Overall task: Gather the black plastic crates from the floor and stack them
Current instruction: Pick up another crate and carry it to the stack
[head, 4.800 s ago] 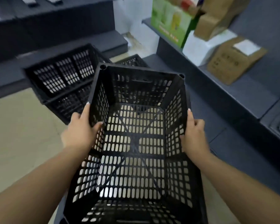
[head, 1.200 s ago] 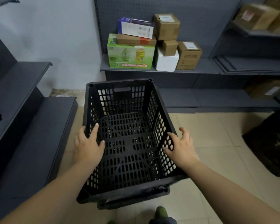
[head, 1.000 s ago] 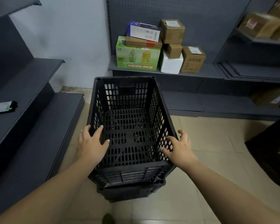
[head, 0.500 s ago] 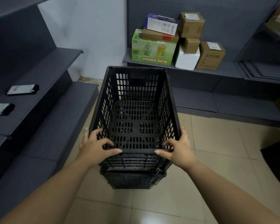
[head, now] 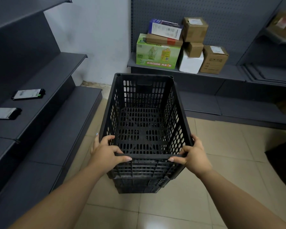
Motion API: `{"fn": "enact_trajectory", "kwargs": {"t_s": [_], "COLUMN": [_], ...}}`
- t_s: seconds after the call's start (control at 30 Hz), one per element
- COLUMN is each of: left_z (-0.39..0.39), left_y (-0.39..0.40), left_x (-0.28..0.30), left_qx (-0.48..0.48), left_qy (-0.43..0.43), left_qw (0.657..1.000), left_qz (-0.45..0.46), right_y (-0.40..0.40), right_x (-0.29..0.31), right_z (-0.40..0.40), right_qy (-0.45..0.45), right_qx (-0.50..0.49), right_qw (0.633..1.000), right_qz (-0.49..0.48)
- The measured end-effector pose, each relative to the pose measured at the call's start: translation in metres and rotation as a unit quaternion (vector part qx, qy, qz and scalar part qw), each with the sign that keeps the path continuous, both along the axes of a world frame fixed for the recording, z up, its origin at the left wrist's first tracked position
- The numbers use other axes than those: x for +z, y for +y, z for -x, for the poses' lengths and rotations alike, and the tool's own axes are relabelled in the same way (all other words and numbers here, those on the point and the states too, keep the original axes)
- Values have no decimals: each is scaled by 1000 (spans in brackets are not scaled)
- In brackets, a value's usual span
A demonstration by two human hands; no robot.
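Both hands had slid from the long walls to the near corners of the black perforated plastic crate (head: 144, 123), which sat nested in another black crate (head: 139, 185) on the tiled floor (head: 221, 146). Left hand (head: 106, 154) and right hand (head: 194, 156) gripped its near rim, thumbs on top. Nothing lay inside it.

Both forearms bare, no sleeves. Left hand (head: 106, 152) & right hand (head: 194, 157): longish nails w/ pale polish.
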State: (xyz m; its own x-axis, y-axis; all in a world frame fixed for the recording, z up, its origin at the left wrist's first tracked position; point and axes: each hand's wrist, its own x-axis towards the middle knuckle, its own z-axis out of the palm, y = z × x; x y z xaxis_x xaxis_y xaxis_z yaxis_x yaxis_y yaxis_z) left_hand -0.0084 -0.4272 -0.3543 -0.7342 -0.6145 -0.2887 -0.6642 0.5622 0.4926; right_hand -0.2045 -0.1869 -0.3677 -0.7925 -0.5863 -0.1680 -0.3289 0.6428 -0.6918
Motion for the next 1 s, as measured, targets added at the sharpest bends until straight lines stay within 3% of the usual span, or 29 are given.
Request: {"fn": "enact_trajectory", "kwargs": {"t_s": [0.33,0.8,1.0], "left_z": [0,17,28], "left_y": [-1,-15,-17], "left_x": [5,-15,-9], "left_qx": [-14,-30,-31], "left_qy": [0,-31,-79], "left_qw": [1000,999,996], "left_qz": [-20,18,31], "right_y": [-5,-13,-39], "right_x": [6,-10,7], "right_z": [-2,15,-2], "right_qy": [-1,-23,151], "right_qx": [11,20,59], "right_qw": [1000,999,977], "right_qz": [-23,-41,-135]}}
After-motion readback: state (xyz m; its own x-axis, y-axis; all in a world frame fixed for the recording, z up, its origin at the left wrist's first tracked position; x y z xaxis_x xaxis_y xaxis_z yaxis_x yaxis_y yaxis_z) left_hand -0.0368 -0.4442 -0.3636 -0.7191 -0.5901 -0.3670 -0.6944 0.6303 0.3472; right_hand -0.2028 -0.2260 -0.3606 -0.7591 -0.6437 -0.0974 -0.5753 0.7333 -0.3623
